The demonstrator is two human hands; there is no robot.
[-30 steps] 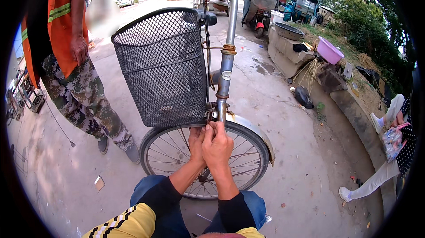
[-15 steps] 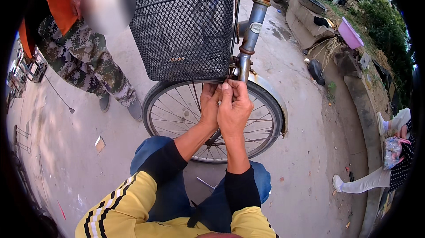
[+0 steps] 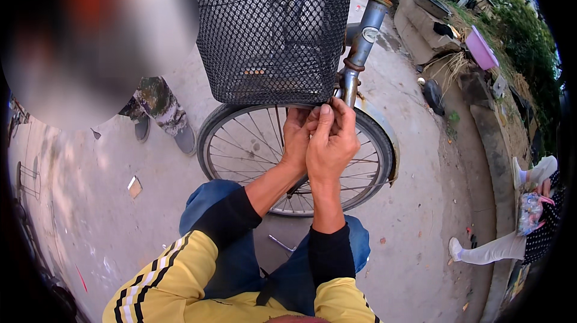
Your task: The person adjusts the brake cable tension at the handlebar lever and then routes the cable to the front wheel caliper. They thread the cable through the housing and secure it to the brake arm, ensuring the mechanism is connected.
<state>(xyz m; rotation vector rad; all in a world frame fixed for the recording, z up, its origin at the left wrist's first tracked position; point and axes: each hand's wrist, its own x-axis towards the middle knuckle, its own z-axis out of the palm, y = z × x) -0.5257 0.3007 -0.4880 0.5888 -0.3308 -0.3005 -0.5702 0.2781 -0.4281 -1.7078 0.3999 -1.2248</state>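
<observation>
A bicycle stands in front of me, its front wheel (image 3: 240, 148) between my knees and a black mesh basket (image 3: 270, 40) above it. My left hand (image 3: 299, 136) and my right hand (image 3: 333, 139) meet just under the basket's lower right corner, close to the steel-coloured fork tube (image 3: 360, 52). The fingers of both are bent and pressed together. Whatever they pinch is too small and too covered to make out. Rust rings show on the tube, and a mudguard (image 3: 384, 136) curves behind the wheel.
On the ground below the wheel lies a metal tool (image 3: 281, 243), perhaps a wrench. At left stands a person in camouflage trousers (image 3: 162, 106). Another person (image 3: 505, 248) is at the right edge with a plastic bag (image 3: 530, 213). A pink basin (image 3: 479, 46) rests by the curb.
The basket and fork tube sit farther right in view, and the basket hangs slightly differently. Both hands have shifted a little right with them and stay together under its corner.
</observation>
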